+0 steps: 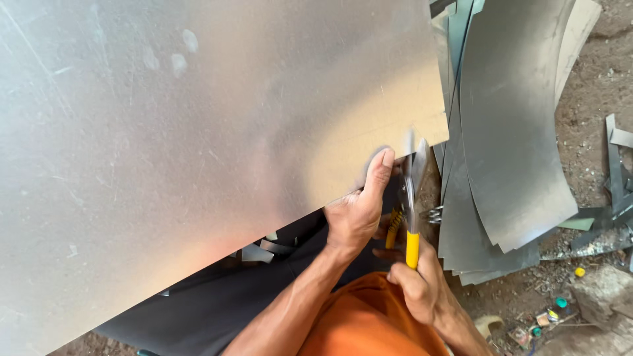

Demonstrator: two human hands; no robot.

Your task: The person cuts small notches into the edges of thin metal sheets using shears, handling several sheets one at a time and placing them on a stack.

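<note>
A large grey metal sheet (198,132) fills most of the view and rests across my lap. My left hand (359,211) grips its near edge close to the right corner, thumb lying up on the top face. My right hand (422,283) is closed around the yellow handles of tin snips (410,204). The snips' blades sit in the sheet's edge, where a short notch shows at the corner. My orange shirt and dark trousers lie under the sheet.
A stack of curved, cut metal sheets (508,145) lies on the dirt floor at right. Narrow metal offcuts (616,165) and small coloured caps (560,303) are scattered at the far right. A stone (600,290) sits at lower right.
</note>
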